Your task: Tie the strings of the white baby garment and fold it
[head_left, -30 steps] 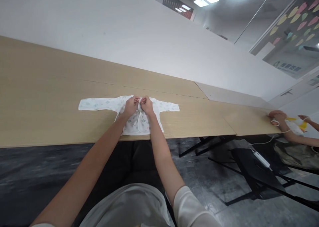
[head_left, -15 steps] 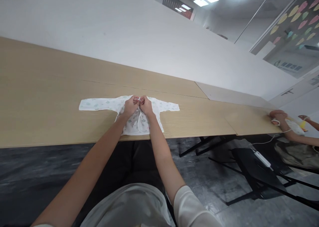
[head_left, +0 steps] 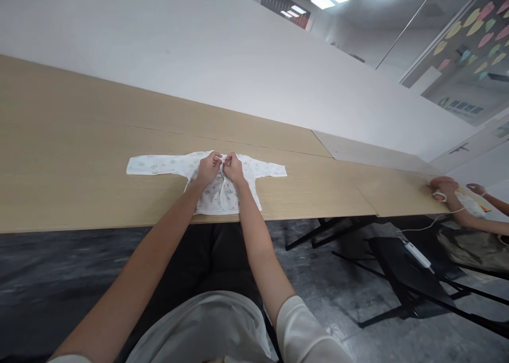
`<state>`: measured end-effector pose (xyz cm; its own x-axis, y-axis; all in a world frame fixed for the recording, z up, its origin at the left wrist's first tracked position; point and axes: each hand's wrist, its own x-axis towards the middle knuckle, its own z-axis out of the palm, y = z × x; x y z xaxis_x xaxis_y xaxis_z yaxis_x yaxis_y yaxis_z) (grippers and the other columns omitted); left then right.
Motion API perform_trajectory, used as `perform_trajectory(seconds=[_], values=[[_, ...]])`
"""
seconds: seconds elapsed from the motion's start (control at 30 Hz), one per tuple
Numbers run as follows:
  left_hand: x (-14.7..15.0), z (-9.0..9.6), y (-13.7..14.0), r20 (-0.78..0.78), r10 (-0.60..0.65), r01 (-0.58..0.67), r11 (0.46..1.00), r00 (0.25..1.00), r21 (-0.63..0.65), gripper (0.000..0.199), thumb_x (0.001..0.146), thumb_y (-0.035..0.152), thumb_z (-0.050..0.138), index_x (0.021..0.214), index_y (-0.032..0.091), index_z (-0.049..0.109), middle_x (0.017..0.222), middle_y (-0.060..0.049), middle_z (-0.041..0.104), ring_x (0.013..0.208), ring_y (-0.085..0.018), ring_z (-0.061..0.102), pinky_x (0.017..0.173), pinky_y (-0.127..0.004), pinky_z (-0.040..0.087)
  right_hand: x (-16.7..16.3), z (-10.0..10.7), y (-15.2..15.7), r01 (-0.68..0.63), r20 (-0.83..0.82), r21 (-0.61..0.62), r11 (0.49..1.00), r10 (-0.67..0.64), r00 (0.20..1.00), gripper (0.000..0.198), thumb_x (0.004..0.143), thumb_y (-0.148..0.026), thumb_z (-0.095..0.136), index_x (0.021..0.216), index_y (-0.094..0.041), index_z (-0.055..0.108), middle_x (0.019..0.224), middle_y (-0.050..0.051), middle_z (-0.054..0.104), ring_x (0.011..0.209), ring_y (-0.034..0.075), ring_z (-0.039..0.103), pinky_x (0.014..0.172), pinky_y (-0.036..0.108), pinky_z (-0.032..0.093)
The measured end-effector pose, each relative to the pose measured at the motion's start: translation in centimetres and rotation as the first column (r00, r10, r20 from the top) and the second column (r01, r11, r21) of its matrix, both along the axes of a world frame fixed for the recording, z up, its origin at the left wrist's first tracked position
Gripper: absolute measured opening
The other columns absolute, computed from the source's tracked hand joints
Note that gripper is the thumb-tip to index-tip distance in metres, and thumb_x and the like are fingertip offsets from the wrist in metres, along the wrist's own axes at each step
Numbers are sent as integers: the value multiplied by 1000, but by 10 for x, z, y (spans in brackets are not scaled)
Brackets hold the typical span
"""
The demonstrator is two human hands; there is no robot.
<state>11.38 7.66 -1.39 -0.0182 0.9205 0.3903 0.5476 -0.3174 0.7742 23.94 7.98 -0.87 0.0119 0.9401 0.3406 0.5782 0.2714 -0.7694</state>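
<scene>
A small white baby shirt with a faint print lies on the table, its sleeves spread out to both sides and its hem towards me. My left hand rests on the upper front near the neckline, fingers curled together at the left edge of the opening. Close beside it, my right hand pinches the other edge of the front opening. A narrow gap separates the two hands. What exactly lies between the fingertips is too small to make out, though the shirt's edge runs into both.
The long wooden table runs left to right against a white partition. At the far right, a co-worker's arms rest by a white and yellow item. A black folding chair holding a white power strip stands below.
My fingers have shifted slightly, and the gap between the hands at the neckline is a little wider. The shirt stays in place. The co-worker's far hand has moved a little.
</scene>
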Motion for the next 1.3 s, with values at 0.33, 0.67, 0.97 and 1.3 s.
perform_trajectory(seconds=[0.33,0.67,0.97,1.3], values=[[-4,-9,6,-283,85,-74,996,955,47,26,81,21,50,92,19,73,96,-14,74,100,-31,64,95,-43,47,3,2,0,57,88,-69,996,-51,995,18,84,-6,53,90,-20,63,90,3,70,90,16,64,91,27,49],[-13,-8,7,-417,29,-38,999,909,-13,26,81,25,53,84,18,78,95,-20,70,106,-41,60,97,-54,44,5,-2,1,58,257,-49,997,-44,965,26,89,-8,56,83,-20,78,92,6,75,95,20,66,91,29,51],[-18,-7,2,-474,42,-47,999,879,1,28,79,25,53,85,19,80,92,-18,73,103,-38,62,96,-52,47,3,12,-7,93,197,-64,994,-79,977,22,89,-10,56,89,-20,76,95,5,75,94,20,67,91,29,52],[-32,-9,-9,-318,-139,132,990,938,-42,37,65,21,49,77,27,82,96,-8,78,97,-29,67,95,-41,52,7,17,-33,-8,220,-185,983,50,974,18,79,-28,77,68,-21,65,76,3,71,80,20,67,73,27,50]])
